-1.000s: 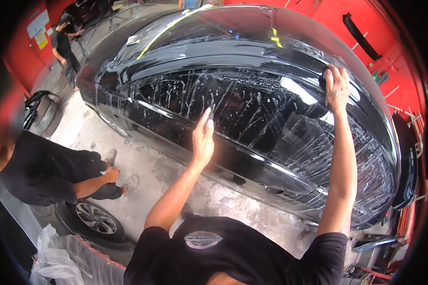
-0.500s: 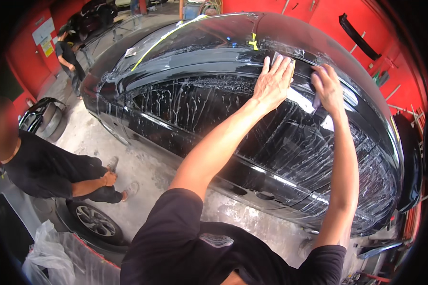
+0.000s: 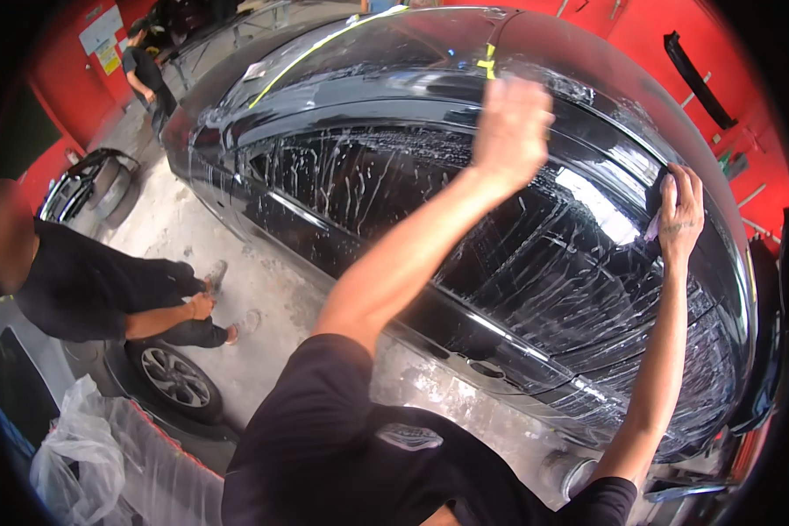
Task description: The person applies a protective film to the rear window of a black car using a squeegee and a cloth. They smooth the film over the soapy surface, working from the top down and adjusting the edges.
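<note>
Car roof (image 3: 548, 39): dark glossy paint, dulled by cloudy film in patches. Door panel (image 3: 438, 320): smooth black gloss, mirror-like. Side window (image 3: 386, 180): smooth dark glass, streaked with whitish wet-looking residue. Yellow tape (image 3: 487, 63) reads matt. Lilac piece (image 3: 652, 230) in right hand (image 3: 682, 215): matt, material unclear. Concrete floor (image 3: 272, 272): rough, mottled. Plastic sheeting (image 3: 83, 447): thin, translucent, crinkled. Wheel rim (image 3: 174, 375): metallic. T-shirt (image 3: 359, 456): matt black cloth. Wall (image 3: 640, 53): smooth red paint.

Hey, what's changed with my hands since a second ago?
Your left hand has risen rightward from the side window to the roof edge; its grip is blurred. Your right hand, holding a pale purple piece, has moved right along that edge. The yellow tape stays on the black car, the nearer co-worker standing at left.
</note>
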Action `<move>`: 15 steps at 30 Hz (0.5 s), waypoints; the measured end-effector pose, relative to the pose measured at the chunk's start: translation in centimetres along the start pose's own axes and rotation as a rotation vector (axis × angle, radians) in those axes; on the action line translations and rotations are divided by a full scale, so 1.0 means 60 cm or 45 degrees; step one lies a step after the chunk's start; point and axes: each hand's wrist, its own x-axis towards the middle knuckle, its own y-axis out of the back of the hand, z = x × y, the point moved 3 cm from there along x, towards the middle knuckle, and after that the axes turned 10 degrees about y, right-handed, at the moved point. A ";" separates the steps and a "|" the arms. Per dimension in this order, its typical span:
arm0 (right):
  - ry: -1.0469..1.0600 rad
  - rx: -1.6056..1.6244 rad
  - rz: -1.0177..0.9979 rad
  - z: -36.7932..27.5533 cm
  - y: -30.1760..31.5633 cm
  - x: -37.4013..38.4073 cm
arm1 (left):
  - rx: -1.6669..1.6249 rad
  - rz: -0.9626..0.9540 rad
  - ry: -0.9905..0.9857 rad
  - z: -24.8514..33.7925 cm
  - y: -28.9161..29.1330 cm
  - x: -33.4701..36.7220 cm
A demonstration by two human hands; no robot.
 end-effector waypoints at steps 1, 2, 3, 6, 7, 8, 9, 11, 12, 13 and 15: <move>0.027 0.016 -0.014 -0.003 0.000 0.006 | -0.111 0.042 -0.032 0.029 -0.015 -0.001; 0.045 0.023 -0.021 -0.004 0.001 0.006 | -0.228 0.083 -0.078 0.047 -0.019 -0.003; 0.053 -0.011 0.010 0.007 0.011 -0.001 | -0.220 0.007 -0.190 0.038 -0.007 -0.001; 0.014 -0.055 0.042 0.027 0.016 -0.024 | 0.016 -0.013 -0.040 -0.151 0.090 0.007; -0.018 -0.058 0.042 0.024 0.012 -0.023 | 0.161 -0.018 0.039 -0.241 0.124 -0.001; -0.049 -0.045 0.050 0.016 0.003 -0.018 | 0.263 0.019 0.223 -0.313 0.144 -0.016; -0.094 -0.030 0.047 0.013 -0.006 -0.017 | 0.275 -0.036 0.267 -0.310 0.152 -0.014; -0.035 -0.083 0.041 -0.001 -0.002 -0.013 | 0.245 0.016 0.191 -0.231 0.119 -0.016; -0.015 -0.096 0.082 -0.008 -0.003 -0.005 | 0.244 0.003 0.082 -0.171 0.111 -0.005; -0.007 -0.109 0.094 -0.012 -0.006 -0.001 | 0.059 0.048 0.015 -0.109 0.083 0.013; 0.025 -0.050 0.063 -0.010 -0.001 -0.005 | -0.180 0.136 -0.068 -0.019 0.026 0.005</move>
